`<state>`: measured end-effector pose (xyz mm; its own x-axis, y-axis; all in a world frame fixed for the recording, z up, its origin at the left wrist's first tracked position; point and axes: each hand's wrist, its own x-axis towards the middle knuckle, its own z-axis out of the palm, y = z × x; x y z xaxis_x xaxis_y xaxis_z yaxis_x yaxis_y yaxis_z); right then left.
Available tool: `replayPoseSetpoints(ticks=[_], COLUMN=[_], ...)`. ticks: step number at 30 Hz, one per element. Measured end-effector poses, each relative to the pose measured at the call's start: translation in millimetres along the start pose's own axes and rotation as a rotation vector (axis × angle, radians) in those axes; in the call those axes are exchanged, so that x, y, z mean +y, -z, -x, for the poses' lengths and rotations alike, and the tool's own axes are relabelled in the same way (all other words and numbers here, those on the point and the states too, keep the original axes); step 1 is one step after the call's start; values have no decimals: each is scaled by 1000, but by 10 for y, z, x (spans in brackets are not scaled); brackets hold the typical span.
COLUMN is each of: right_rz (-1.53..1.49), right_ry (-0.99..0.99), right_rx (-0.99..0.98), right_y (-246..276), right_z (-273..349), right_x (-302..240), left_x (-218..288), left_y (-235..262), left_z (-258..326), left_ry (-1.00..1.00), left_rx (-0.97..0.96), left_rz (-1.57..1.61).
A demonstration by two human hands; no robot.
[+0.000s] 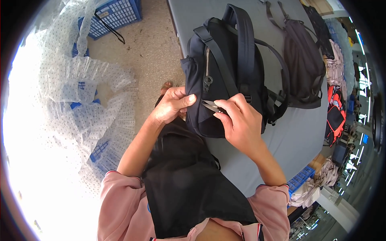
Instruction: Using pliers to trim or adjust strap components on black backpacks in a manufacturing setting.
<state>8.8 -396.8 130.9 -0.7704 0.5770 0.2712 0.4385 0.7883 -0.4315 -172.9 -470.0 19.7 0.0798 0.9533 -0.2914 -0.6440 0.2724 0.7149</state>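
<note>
A dark navy backpack (193,90) lies at the near left edge of the grey table, straps upward, with a zipper and round pull on its side. My left hand (172,105) pinches the fabric along the bag's left edge, thumb on top. In my right hand (242,122) is a small pair of thread snips (210,105), gripped between thumb and fingers. Their pointed blades are a little apart and rest at the backpack's side panel, just below the zipper pull. Any thread at the blade tips is too small to make out.
A second dark backpack (301,60) lies farther right on the grey table (257,168). On the left, dotted clear plastic sheeting (108,86) covers blue crates, and another blue crate (116,16) stands behind. Red-and-black bags (335,114) and fabric piles sit beyond the table's right edge.
</note>
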Motion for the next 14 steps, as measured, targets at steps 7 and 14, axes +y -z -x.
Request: replayPoseSetpoints(ticks=[7, 14], right_rz=[83, -121], right_ry=[50, -95], right_rx=[-105, -46], right_y=[50, -57], right_z=[-90, 3], right_x=[2, 62], left_x=[39, -3], left_y=[-50, -26], left_z=[2, 10], left_ry=[9, -5], left_rx=[15, 33], left_rz=[1, -28])
